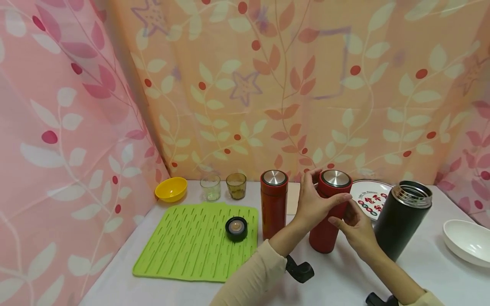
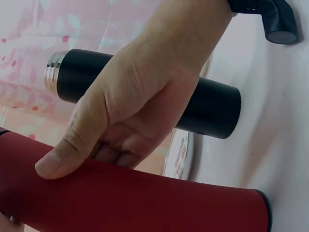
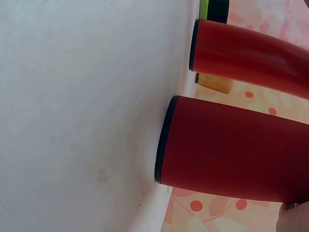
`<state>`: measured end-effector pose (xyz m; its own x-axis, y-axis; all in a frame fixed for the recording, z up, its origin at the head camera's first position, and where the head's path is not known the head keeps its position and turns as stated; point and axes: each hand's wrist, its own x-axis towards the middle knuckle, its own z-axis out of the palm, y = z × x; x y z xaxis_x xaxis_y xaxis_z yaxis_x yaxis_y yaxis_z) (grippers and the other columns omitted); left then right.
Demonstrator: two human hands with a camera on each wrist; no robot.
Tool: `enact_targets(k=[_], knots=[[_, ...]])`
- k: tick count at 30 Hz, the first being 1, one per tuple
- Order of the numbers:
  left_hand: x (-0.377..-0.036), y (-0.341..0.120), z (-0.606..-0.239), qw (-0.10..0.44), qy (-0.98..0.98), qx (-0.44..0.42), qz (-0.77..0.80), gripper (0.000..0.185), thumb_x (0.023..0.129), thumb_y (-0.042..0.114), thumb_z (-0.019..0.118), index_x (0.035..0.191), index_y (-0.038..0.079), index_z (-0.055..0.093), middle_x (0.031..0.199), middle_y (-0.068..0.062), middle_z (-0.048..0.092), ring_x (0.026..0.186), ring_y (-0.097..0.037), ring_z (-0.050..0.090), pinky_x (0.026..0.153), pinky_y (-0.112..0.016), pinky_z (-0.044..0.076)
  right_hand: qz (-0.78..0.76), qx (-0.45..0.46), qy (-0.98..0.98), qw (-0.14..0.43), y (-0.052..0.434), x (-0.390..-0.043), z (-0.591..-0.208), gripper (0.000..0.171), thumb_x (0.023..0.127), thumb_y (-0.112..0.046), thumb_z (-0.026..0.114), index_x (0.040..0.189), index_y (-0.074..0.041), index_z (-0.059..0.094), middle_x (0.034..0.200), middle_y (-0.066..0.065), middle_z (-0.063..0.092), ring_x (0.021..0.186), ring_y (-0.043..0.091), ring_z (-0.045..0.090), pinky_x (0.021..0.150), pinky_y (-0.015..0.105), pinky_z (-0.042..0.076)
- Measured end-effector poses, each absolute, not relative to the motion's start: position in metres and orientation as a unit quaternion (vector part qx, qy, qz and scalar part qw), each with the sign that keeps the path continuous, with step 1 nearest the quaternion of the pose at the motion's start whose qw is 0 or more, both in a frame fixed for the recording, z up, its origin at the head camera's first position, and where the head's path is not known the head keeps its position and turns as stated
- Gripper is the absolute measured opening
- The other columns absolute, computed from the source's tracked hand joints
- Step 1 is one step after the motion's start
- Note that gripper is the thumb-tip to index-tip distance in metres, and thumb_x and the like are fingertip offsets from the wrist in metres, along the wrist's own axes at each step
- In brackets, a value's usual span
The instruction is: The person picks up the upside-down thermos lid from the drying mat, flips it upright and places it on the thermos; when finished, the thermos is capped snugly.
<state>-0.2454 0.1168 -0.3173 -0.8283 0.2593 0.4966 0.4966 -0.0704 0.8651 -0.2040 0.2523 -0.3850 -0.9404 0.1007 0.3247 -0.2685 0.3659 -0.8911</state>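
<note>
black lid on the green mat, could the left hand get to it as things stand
Probably yes. The black lid lies alone on the green mat, with bare mat around it. But the left hand now grips the nearer red flask, and the other red flask stands between them.

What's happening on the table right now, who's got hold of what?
A person has both hands on the nearer red flask, which stands upright on the white table, cap on. The left hand wraps its upper part; the right hand touches its side lower down. A second red flask stands just left, capped. An open black flask stands to the right; a black lid lies on the green mat.
</note>
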Motion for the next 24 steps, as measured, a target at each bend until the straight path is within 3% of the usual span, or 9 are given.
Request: enact_targets(k=[4,10,12,14,17,19,21,24], knots=[[-0.246,0.118,-0.317,0.106,-0.682,-0.267,-0.673,0.067,0.069,0.022,0.081,0.120,0.017,0.039,0.115,0.009,0.047,0.102,0.003,0.048,0.084,-0.014,0.046,0.563,0.057,-0.808,0.167,0.252,-0.204,-0.385,0.073,0.088,-0.022,0.060,0.148,-0.015,0.018,0.141,0.017,0.039,0.105,-0.020,0.041,0.084,0.002,0.041],[-0.249,0.108,-0.315,0.099,-0.686,-0.351,-0.629,0.059,0.081,0.016,0.070,0.132,0.012,0.041,0.125,-0.004,0.049,0.111,-0.003,0.048,0.094,-0.017,0.043,0.566,0.067,-0.801,0.182,0.253,-0.206,-0.386,0.070,0.088,-0.018,0.061,0.146,-0.012,0.023,0.128,-0.014,0.047,0.104,-0.018,0.045,0.083,0.002,0.041],[-0.251,0.105,-0.315,0.085,-0.685,-0.366,-0.624,0.059,0.084,0.015,0.067,0.137,0.013,0.039,0.130,-0.005,0.048,0.117,-0.004,0.044,0.099,-0.020,0.040,0.566,0.070,-0.801,0.182,0.253,-0.206,-0.386,0.069,0.088,-0.017,0.061,0.146,-0.012,0.023,0.128,-0.012,0.047,0.104,-0.018,0.045,0.083,0.003,0.041],[-0.251,0.106,-0.315,0.075,-0.692,-0.357,-0.623,0.062,0.084,0.016,0.067,0.139,0.016,0.038,0.130,-0.004,0.046,0.118,-0.004,0.042,0.100,-0.021,0.040,0.565,0.067,-0.802,0.179,0.253,-0.206,-0.386,0.070,0.088,-0.018,0.061,0.146,-0.013,0.022,0.133,-0.002,0.047,0.105,-0.019,0.043,0.084,0.002,0.041],[-0.248,0.111,-0.315,0.077,-0.711,-0.317,-0.623,0.069,0.078,0.022,0.074,0.138,0.020,0.040,0.126,0.002,0.045,0.113,-0.002,0.042,0.097,-0.020,0.041,0.557,0.059,-0.810,0.174,0.254,-0.205,-0.386,0.071,0.088,-0.020,0.061,0.147,-0.014,0.020,0.139,0.014,0.042,0.105,-0.021,0.040,0.084,0.001,0.039],[-0.246,0.114,-0.316,0.091,-0.718,-0.296,-0.624,0.073,0.072,0.024,0.079,0.135,0.020,0.041,0.122,0.003,0.044,0.109,0.000,0.044,0.093,-0.017,0.043,0.553,0.057,-0.813,0.172,0.254,-0.204,-0.387,0.072,0.089,-0.021,0.061,0.147,-0.015,0.019,0.139,0.018,0.040,0.105,-0.022,0.040,0.084,0.001,0.038],[-0.245,0.117,-0.316,0.104,-0.710,-0.289,-0.634,0.073,0.070,0.023,0.081,0.131,0.018,0.040,0.121,0.003,0.045,0.107,-0.001,0.046,0.088,-0.015,0.045,0.553,0.061,-0.813,0.173,0.254,-0.205,-0.387,0.071,0.089,-0.021,0.060,0.147,-0.016,0.020,0.138,0.012,0.043,0.105,-0.021,0.041,0.084,0.001,0.038],[-0.246,0.116,-0.317,0.117,-0.695,-0.297,-0.645,0.070,0.070,0.019,0.081,0.125,0.015,0.039,0.119,0.000,0.051,0.105,-0.001,0.050,0.085,-0.014,0.047,0.559,0.072,-0.807,0.176,0.254,-0.206,-0.387,0.070,0.089,-0.018,0.060,0.147,-0.015,0.021,0.131,-0.008,0.048,0.105,-0.018,0.043,0.084,0.001,0.039]])
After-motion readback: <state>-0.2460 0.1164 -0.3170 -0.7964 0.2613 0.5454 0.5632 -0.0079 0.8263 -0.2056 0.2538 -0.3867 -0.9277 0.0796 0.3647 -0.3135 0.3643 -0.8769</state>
